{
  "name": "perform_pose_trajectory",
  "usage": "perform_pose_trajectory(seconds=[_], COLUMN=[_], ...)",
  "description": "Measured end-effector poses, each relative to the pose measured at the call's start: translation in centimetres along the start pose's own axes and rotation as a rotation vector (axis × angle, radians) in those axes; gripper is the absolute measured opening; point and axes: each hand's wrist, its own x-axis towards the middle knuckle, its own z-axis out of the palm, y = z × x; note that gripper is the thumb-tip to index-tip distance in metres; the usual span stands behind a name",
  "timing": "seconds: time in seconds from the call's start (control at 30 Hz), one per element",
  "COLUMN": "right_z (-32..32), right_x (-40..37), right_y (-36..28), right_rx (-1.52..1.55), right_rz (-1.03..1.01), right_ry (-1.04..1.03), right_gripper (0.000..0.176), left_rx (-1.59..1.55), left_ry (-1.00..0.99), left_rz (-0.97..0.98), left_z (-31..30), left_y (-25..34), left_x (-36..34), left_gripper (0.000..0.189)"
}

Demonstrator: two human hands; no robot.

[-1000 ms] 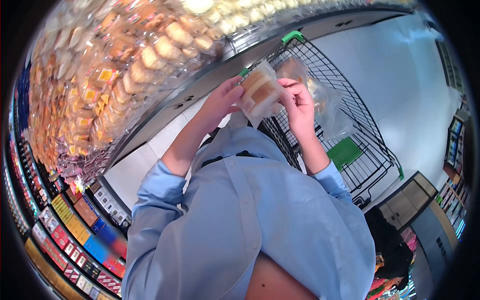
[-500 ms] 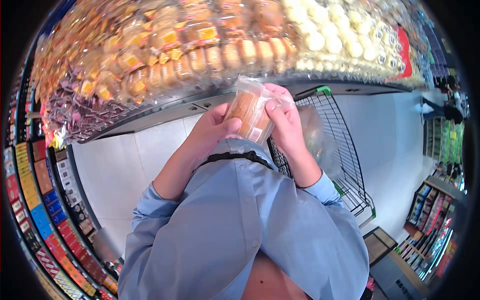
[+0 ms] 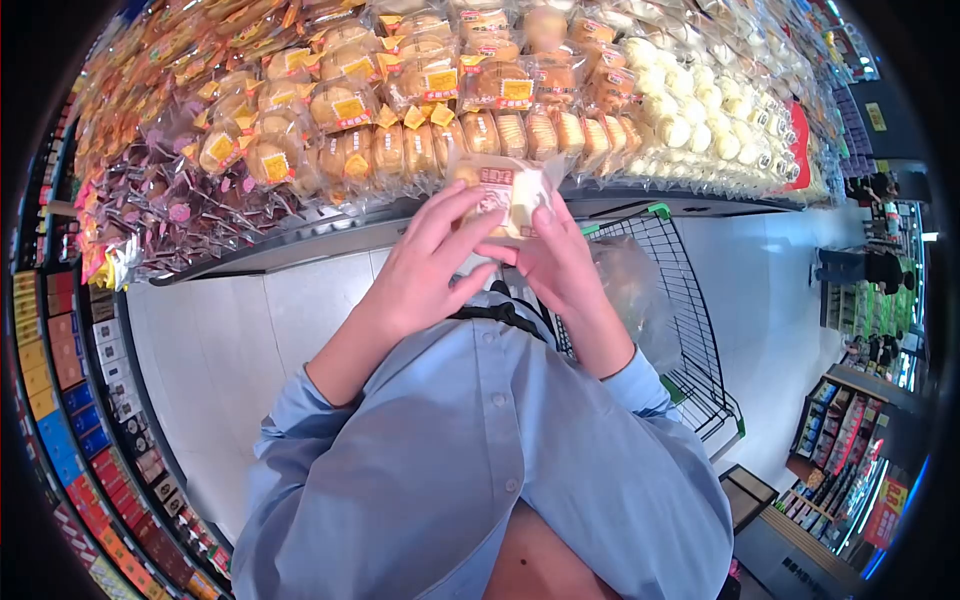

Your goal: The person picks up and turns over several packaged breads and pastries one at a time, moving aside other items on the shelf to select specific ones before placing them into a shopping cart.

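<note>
A clear-wrapped packet of bread with a reddish-brown printed label is held up in front of my body, close to the front edge of the bread display. My right hand grips its right side, thumb on the near face and fingers beneath. Across its left part stretch the fingers of my left hand, spread and touching the wrapper. They cover some of the label.
Wrapped breads and white buns fill the display ahead. A shopping cart with a plastic bag stands at my right. Stocked shelves line the left. Another person is at far right.
The packet has been turned so its labelled face shows instead of the barcode side. My left hand has loosened from its edge, and its fingers now spread over the front.
</note>
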Motion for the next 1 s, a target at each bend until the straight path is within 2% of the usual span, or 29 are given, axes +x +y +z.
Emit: perform_pose_trajectory(seconds=[0.03, 0.07, 0.17, 0.2, 0.3, 0.4, 0.57, 0.77, 0.87, 0.97, 1.0], right_z=[0.2, 0.5, 0.5, 0.7, 1.2, 1.5, 3.1, 2.4, 0.9, 0.9, 1.8], right_x=[0.1, 0.1, -0.3, -0.4, 0.0, 0.4, 1.0, 1.9, 1.3, 1.2, 1.0], right_y=[0.0, -0.1, 0.5, 0.8, 1.8, 2.9, 3.1, 3.7, 3.8, 3.5, 2.9], right_rx=[-0.055, 0.012, -0.002, 0.014, 0.02, -0.031, -0.067, -0.118, -0.187, -0.134, -0.12], right_rz=[-0.001, 0.009, -0.003, -0.001, -0.003, -0.011, 0.007, -0.002, 0.029, 0.048, 0.108], right_ry=[0.063, 0.094, 0.117, 0.132, 0.172, 0.234, 0.3, 0.283, 0.219, 0.108, 0.148], right_gripper=[0.064, 0.057, 0.056, 0.055, 0.055, 0.057, 0.057, 0.053, 0.046, 0.028, 0.026], left_rx=[-0.06, -0.067, -0.351, -0.493, -1.038, -1.002, -1.121, -1.265, -1.319, -1.397, -1.411], left_ry=[-0.032, -0.01, 0.205, 0.222, -0.114, -0.099, -0.012, 0.056, 0.194, 0.361, 0.389], left_rz=[0.03, 0.029, -0.274, -0.337, -0.537, -0.515, -0.569, -0.599, -0.642, -0.678, -0.686], left_z=[-0.3, -0.7, -0.9, -0.2, -0.9, -1.0, -1.1, -2.0, -2.0, -1.5, -1.3], left_y=[0.0, -0.4, -0.8, -1.6, -3.6, -3.8, -4.2, -5.9, -6.5, -6.2, -5.9], left_x=[-0.2, -0.7, -1.3, -1.5, -2.2, -2.4, -3.1, -3.8, -3.4, -1.8, -1.1], left_gripper=[0.058, 0.067, 0.072, 0.067, 0.056, 0.05, 0.047, 0.046, 0.044, 0.044, 0.046])
